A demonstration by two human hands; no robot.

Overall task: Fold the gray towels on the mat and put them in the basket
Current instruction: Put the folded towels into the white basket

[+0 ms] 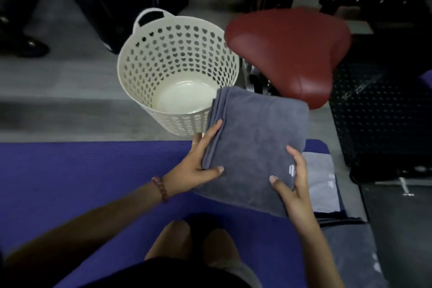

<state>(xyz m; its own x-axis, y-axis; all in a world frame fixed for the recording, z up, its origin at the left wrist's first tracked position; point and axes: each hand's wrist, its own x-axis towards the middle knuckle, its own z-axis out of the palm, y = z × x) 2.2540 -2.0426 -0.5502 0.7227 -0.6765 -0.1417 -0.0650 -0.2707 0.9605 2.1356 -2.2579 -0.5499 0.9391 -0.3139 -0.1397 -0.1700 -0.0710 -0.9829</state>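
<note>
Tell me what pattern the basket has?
The cream basket has rows of little heart-shaped holes, seen best in the head view.

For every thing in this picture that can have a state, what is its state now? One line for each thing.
Folded towel: folded, held at both sides.
Left hand: grips the towel's left edge.
Right hand: grips the towel's right edge.
Basket: upright, nothing inside.
Mat: spread flat on the floor.
Other towels: lying at the mat's right end, outside the basket.

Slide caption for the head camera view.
Left hand and right hand hold a folded gray towel beside the empty white basket.
</note>
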